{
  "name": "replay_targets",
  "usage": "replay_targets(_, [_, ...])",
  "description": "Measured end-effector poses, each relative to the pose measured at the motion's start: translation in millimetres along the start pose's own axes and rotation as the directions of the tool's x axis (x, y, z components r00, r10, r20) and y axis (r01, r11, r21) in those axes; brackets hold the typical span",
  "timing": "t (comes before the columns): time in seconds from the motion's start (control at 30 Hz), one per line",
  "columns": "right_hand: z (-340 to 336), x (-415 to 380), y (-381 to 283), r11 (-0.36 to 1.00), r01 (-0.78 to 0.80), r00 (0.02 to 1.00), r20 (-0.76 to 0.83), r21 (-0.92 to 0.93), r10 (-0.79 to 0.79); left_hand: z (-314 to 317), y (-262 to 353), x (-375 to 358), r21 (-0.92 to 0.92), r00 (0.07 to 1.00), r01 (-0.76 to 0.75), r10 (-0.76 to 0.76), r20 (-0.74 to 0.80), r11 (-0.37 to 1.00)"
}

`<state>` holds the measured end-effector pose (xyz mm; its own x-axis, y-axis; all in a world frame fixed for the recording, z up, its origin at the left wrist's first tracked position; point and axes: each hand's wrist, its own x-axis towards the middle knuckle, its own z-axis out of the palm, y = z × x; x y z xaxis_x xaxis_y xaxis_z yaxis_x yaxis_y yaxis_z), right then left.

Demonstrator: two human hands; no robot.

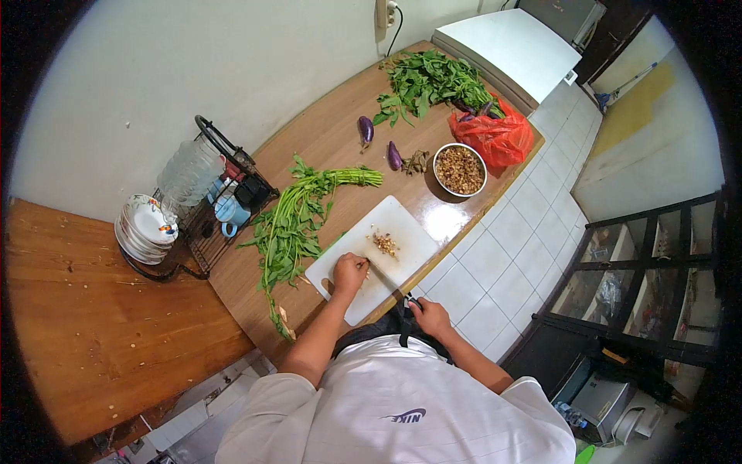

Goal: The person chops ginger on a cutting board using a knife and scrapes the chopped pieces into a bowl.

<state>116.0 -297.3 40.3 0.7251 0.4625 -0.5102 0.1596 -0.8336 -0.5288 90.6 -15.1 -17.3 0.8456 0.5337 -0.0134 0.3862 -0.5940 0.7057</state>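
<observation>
On the white cutting board (398, 218) lies a small heap of chopped brown-and-pale pieces (383, 244). My left hand (350, 274) is closed low over the board, its fingertips pinched together beside the knife's tip; whatever they pinch is too small to name. In my right hand (430, 315), at the board's near right edge, is the black handle of a knife (386, 278). Its blade reaches left across the board toward my left fingers. Beyond the board stands a white bowl (439, 182) full of similar chopped brown pieces (460, 170).
Long-stemmed leafy greens (297, 216) lie left of the board. Farther back are two eggplants (365, 130), a dark dried clump (416, 162), more greens (437, 77) and a red plastic bag (495, 138). A dish rack (205, 232) with bowls and cups stands at the left.
</observation>
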Motion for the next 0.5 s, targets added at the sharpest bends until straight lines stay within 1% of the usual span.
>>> replay_targets(0.1, [0.9, 3.7, -2.2, 1.0, 0.0, 1.0, 0.024, 0.019, -0.001, -0.4, -0.4, -0.4, 0.021, 1.0, 0.004, -0.004, 0.031, 1.0])
replay_targets(0.17, [5.1, 12.0, -7.4, 1.0, 0.014, 1.0, 0.009, 0.018, -0.014, 2.4, -1.4, -1.1, 0.035, 1.0, -0.021, 0.021, -0.012, 0.999])
replay_targets(0.23, [5.8, 18.7, -15.3, 1.0, 0.027, 1.0, -0.005, 0.015, -0.027, 2.0, -1.9, -0.7, 0.041, 1.0, -0.03, 0.031, -0.002, 0.999])
replay_targets(0.3, [5.6, 24.1, -22.3, 0.998, 0.028, 0.999, -0.029, -0.056, -0.03, 4.1, -4.1, -0.6, 0.049, 0.999, -0.037, 0.037, 0.002, 0.998])
replay_targets(0.43, [-2.9, 15.5, -20.8, 0.995, 0.034, 0.999, -0.025, -0.095, -0.037, 2.7, -5.7, -0.5, 0.049, 1.0, -0.028, 0.028, -0.006, 0.998])
replay_targets(0.5, [-6.2, 9.9, -18.8, 0.994, -0.013, 1.0, -0.001, -0.111, 0.013, 0.5, -5.3, -0.6, 0.035, 1.0, -0.01, 0.011, -0.005, 0.999])
